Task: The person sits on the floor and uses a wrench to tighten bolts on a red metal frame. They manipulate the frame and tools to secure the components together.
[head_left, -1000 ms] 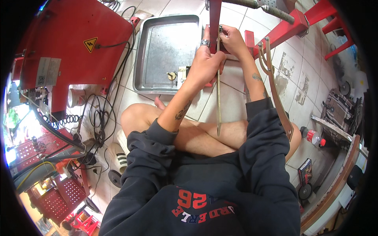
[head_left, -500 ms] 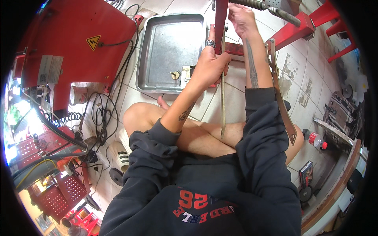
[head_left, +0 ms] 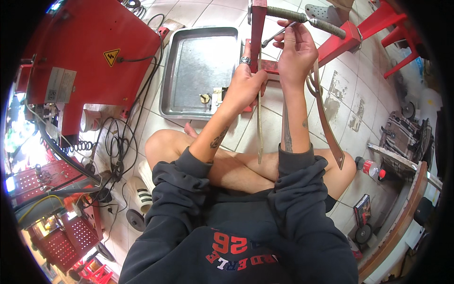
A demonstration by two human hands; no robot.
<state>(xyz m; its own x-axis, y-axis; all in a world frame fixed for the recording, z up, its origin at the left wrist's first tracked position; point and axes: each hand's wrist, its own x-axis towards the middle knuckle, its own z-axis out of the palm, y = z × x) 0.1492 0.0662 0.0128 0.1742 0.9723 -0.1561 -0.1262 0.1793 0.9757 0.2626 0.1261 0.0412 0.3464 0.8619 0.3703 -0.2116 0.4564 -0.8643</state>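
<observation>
My left hand (head_left: pixel 246 87) is closed round the lower part of a red metal frame's upright (head_left: pixel 257 35), index finger stretched along it. A long, narrow tan strip (head_left: pixel 260 137) hangs beside its thumb; whether the fingers press on it too I cannot tell. My right hand (head_left: pixel 297 49) pinches a slim metal wrench (head_left: pixel 276 36) whose end meets the right side of the upright. A threaded rod (head_left: pixel 288 14) crosses the frame just above that hand. Near my right forearm hangs a brown, curved strap (head_left: pixel 328 125) with holes in its end.
Left of the frame lies a grey metal tray (head_left: pixel 165 94) with a round brass piece (head_left: pixel 205 98) and a small block (head_left: pixel 217 97). A red machine (head_left: pixel 90 57) and tangled black cables (head_left: pixel 118 142) are further left. A bottle (head_left: pixel 370 168) lies by my right knee.
My right hand has come down and nearer, and the wrench now shows in it. The left hand keeps its grip; the whole view has shifted slightly.
</observation>
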